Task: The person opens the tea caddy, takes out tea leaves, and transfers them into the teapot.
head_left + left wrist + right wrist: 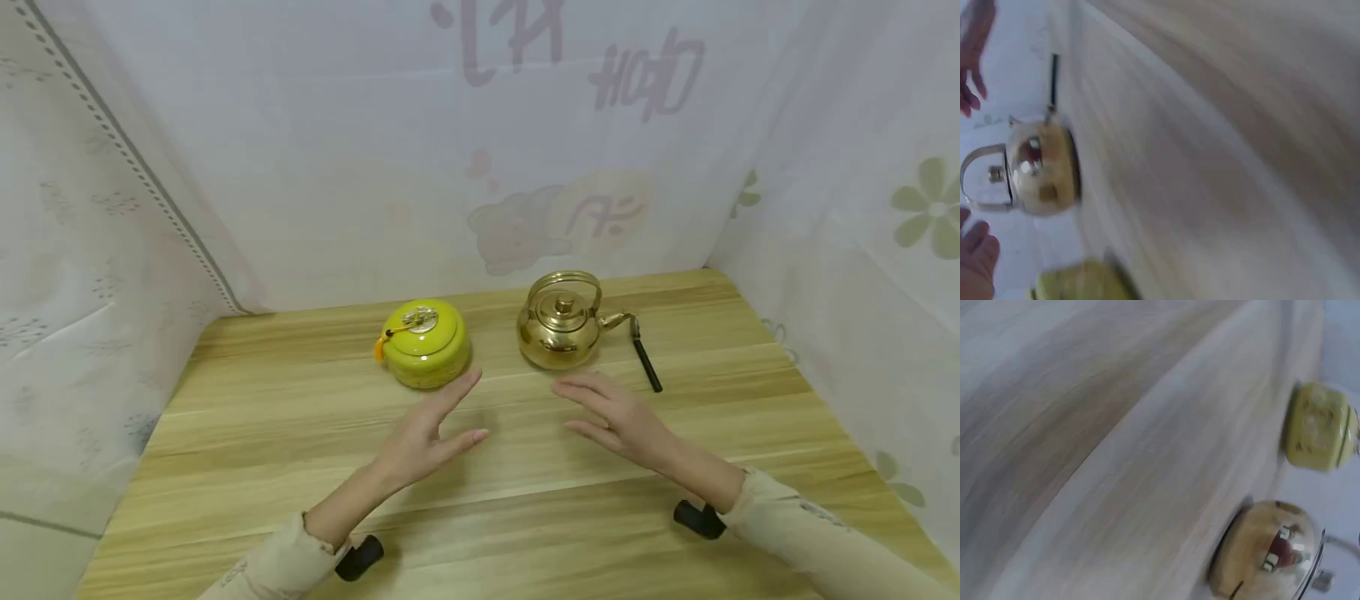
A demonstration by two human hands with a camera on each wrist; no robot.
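Head view shows the left hand (420, 437) and the right hand (618, 419) over the tabletop (285, 442), each grip released, fingers extended and turned inward toward the other with a gap between. Just beyond the left fingertips sits the yellow jar (426, 348), lid on, an orange tassel (379, 348) hanging at its left side; whether fingertip and jar touch, I cannot tell. Near the right fingertips, farther back, the golden kettle (558, 329) stands upright on the tabletop, lidded, its handle (564, 278) arched above and its spout pointing right. At the spout's tip lies the upper end of a slim black-handled tool (647, 363); contact is unclear. Pale sleeves (802, 525) cover both forearms, and printed cloth (337, 167) rises behind the tabletop.
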